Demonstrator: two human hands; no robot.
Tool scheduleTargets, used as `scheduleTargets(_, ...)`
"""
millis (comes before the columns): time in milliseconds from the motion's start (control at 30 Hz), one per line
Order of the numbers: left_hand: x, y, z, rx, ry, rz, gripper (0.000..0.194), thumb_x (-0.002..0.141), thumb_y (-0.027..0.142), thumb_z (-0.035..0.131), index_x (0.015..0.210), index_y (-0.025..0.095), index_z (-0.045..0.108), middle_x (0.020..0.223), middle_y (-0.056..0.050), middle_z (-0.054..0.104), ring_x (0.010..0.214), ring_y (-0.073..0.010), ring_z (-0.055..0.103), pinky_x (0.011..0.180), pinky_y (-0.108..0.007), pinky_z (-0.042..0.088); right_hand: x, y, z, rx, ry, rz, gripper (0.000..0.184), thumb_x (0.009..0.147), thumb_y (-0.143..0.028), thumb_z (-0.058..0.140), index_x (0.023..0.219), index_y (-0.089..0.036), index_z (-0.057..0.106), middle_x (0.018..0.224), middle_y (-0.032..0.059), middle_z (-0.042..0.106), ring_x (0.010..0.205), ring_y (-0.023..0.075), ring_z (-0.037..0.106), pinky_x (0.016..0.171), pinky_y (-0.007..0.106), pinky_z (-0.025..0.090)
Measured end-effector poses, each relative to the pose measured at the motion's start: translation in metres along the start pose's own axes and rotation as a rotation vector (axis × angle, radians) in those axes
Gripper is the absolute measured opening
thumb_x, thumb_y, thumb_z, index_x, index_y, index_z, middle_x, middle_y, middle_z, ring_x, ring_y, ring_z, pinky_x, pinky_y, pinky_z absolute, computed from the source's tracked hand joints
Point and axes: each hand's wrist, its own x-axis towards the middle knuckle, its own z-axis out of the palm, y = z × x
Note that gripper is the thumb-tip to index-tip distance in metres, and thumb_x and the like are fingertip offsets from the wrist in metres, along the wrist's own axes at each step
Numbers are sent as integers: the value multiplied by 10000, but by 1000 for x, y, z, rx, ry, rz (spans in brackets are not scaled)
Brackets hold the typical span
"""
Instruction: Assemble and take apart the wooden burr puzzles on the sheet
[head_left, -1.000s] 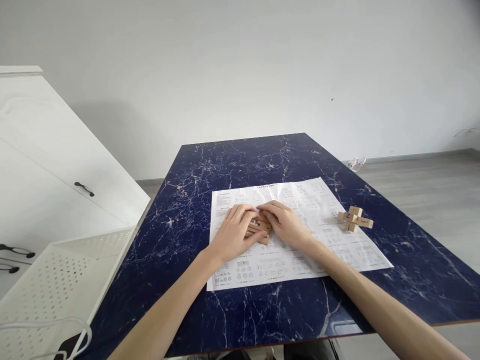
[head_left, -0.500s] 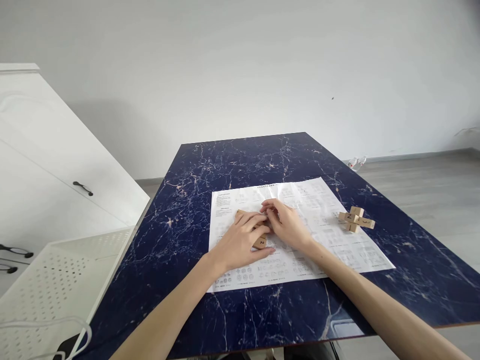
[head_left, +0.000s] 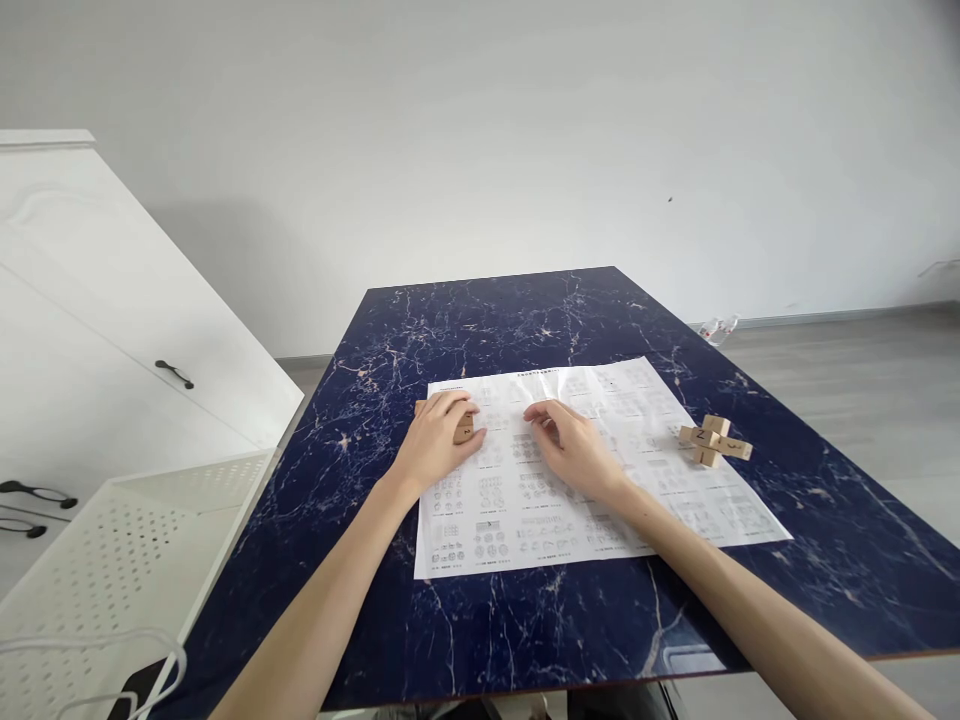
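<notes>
Several numbered wooden puzzle blocks (head_left: 464, 430) are gathered under my left hand (head_left: 435, 435) near the upper left of a printed sheet (head_left: 517, 500). Its fingers curve over the blocks, and a "2" shows on one of them; most of the rest is hidden by the hand. My right hand (head_left: 576, 448) rests on the middle of the sheet, fingers loosely bent with a gap by the thumb and nothing visible between them. To its right, an interlocked wooden cross (head_left: 712, 440) marked 1, 2 and 3 sits by the sheet's right edge.
The sheet lies on a dark blue marble-patterned table (head_left: 480, 320). At the left stand a white cabinet (head_left: 112, 290) with black handles and a perforated white surface (head_left: 135, 530) with a white cable (head_left: 112, 640). A pale wall (head_left: 465, 140) rises behind the table.
My left hand has moved the wooden blocks left and away from me, from the sheet's middle to its upper left. My right hand has stayed almost where it was.
</notes>
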Motion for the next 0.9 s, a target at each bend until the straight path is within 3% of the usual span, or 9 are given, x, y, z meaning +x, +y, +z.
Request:
scheduleTargets(233,0,-15,-5,90,75,-64,356,1003,406,656,1298,225,574,1398,-117,626,1280,-335,622,1138,-568,460,-1,-3,-2,5,-42,-3,168,1012,-247,495,1085,-233,646,1124,97,735,938,247,706,811,409,577)
scheduleTargets(367,0,-3,-8,81,126,-26,381,1027,457,631,1321,227,555,1446,-136,589,1351,-342,580,1148,-554,453,-1,-3,-2,-6,-44,-20,163,1014,-242,502,1085,-235,648,1118,98,734,953,252,709,819,417,585)
scheduleTargets(433,-1,10,-9,23,116,32,323,1065,439,573,1316,237,561,1402,-119,613,1316,-302,605,1108,-496,491,0,-2,-2,-8,-46,-36,157,1013,-236,502,1066,-233,650,1095,95,733,941,251,708,823,420,584)
scheduleTargets(500,-3,26,-8,-23,98,85,273,1085,438,535,1256,236,603,1289,-101,666,1221,-276,649,1030,-449,530,1,-2,-2,-7,-51,-51,151,1010,-233,503,1049,-234,650,1075,91,731,932,250,706,827,421,581)
scheduleTargets(567,-6,40,-6,-55,9,130,256,1095,430,508,1145,224,652,1049,-62,724,921,-219,701,823,-370,553,2,-2,-3,-7,-48,-60,145,1006,-228,506,1032,-234,648,1059,87,729,924,248,702,826,418,577)
scheduleTargets(633,-9,52,-2,-123,-114,166,304,1099,422,493,985,207,675,723,8,677,599,-146,612,606,-293,468,2,-2,-3,-7,-40,-65,141,1000,-219,503,1019,-232,643,1049,84,725,915,245,697,819,410,570)
scheduleTargets(667,-11,56,1,-133,-162,193,350,1098,421,492,894,200,672,644,21,647,534,-130,570,562,-284,426,2,-2,-3,-5,-36,-67,143,996,-211,500,1017,-231,640,1047,83,722,909,242,694,814,406,567)
scheduleTargets(767,-13,63,7,-111,-216,287,400,1086,406,506,774,193,639,617,21,659,508,-120,553,535,-288,375,3,-2,-2,0,-32,-69,158,981,-185,488,1019,-228,635,1036,79,716,890,236,683,795,394,558)
scheduleTargets(900,-13,65,10,-98,-213,302,384,1082,384,503,774,191,627,631,22,678,500,-115,554,531,-284,375,3,-2,-1,-4,-18,-68,163,973,-187,478,1006,-231,631,1028,76,710,866,232,672,789,394,550)
